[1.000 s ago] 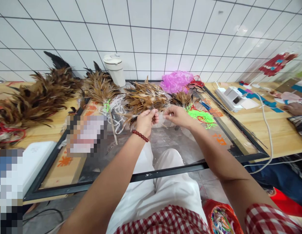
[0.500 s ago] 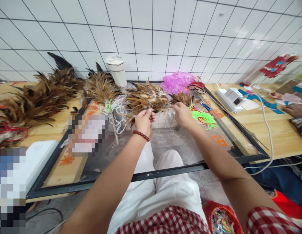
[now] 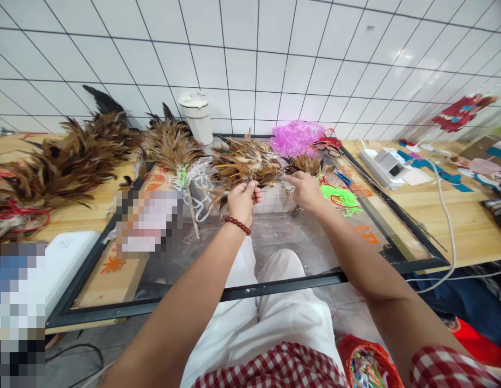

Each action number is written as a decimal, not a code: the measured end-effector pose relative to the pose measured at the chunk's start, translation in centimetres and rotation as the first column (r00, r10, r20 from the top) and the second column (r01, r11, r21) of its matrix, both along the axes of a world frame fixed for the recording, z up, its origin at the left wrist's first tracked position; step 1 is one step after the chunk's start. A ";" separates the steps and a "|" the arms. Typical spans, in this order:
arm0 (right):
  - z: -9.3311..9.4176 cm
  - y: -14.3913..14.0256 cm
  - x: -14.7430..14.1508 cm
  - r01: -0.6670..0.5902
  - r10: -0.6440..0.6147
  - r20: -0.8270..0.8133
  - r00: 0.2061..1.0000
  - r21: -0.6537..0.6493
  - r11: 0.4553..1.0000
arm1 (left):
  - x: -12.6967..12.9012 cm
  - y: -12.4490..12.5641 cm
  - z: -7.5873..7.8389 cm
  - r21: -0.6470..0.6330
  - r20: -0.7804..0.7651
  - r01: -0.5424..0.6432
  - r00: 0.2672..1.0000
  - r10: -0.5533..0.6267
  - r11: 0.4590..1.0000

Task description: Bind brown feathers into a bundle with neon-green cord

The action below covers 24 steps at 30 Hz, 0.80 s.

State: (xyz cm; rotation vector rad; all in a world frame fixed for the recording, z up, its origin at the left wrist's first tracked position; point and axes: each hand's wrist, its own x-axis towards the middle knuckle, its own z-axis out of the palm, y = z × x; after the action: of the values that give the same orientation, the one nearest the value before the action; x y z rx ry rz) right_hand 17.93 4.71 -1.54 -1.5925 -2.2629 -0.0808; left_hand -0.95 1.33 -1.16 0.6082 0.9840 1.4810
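Nearest: red-and-white checked sleeves at bottom edge, white trousers seen through glass table (image 3: 275, 237) with black frame. Red basket (image 3: 366, 364) of coloured bits by right knee, on floor.

Farther out, both forearms extended over glass. Dark red bead bracelet (image 3: 237, 225) on left wrist. Left hand (image 3: 242, 199) closed around base of feather bundle (image 3: 244, 164), thumb and fingers pinching quill ends. Right hand (image 3: 305, 189) just beside, fingers curled at right edge of same bundle; whether pinching a feather or only touching, cannot tell. Hands apart by a small gap.

Bundle: brown, tan and black-tipped plumes, glossy, fanned outward and away from left hand, held just above glass near table's far middle.

Left of it, finished feather duster (image 3: 172, 145) on thin stick, lime tie at neck, white cord (image 3: 200, 186) tangled alongside. Lime green string (image 3: 339, 196) heaped right of right hand.

Farther left on wooden table, big pile of dark brown feathers (image 3: 68, 161). Far side: white lidded cup (image 3: 197, 116) against tiled wall, pink plastic wad (image 3: 297, 137), white device (image 3: 385, 164) with cable at right.
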 end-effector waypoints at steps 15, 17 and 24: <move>-1.3 0.5 -2.3 0.018 -0.019 -0.094 0.995 -0.014 1.000 | 0.2 0.1 -0.4 0.022 -0.024 0.003 1.000 -0.003 1.000; -1.2 0.6 -2.7 0.001 -0.005 -0.092 0.996 -0.046 0.999 | 0.2 0.1 -0.4 0.023 -0.035 0.003 0.999 -0.002 1.000; -0.3 0.0 -2.3 -0.157 0.076 -0.414 0.907 -0.165 0.974 | 0.2 0.2 -0.4 0.041 0.008 -0.081 0.997 0.080 0.996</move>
State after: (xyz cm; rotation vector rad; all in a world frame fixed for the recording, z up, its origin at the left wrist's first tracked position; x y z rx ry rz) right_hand 15.67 4.70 -1.84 -1.3988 -2.0739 0.4760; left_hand -0.77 1.50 -1.55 0.5993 0.9846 1.5770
